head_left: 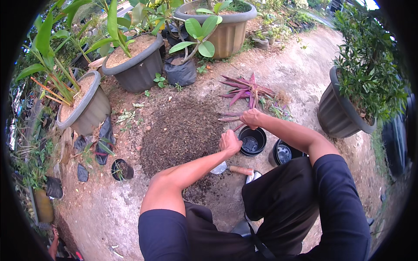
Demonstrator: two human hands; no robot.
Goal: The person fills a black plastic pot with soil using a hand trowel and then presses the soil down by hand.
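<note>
**Purple-leaved cutting (229,117) in the right hand (251,118), beside a spread of dark soil (180,130)**

The soil covers a broad patch of the ground in front of the person. Around it stand the large planters: a grey pot (337,111) with a dense leafy shrub (368,65) on the right, a brownish pot (224,37) at the far side, and two more grey planters (138,69) on the left. Beyond the hands lies a clump of purple-leaved plants (249,89), roots exposed, on the bare ground.

Nearer in, a round black pot (252,141) stands just below the right hand, with a second black container (278,153) by the right knee. A small black pot (123,170) with a thin plant sits to the left of the soil. A trowel (240,170) lies with its wooden handle toward the foot.

The right hand is closed around the cutting, whose leaves point left over the soil's edge. The left hand (230,142) is just below, fingers curled in — whether it grips the cutting's thin stem, I cannot tell.
</note>
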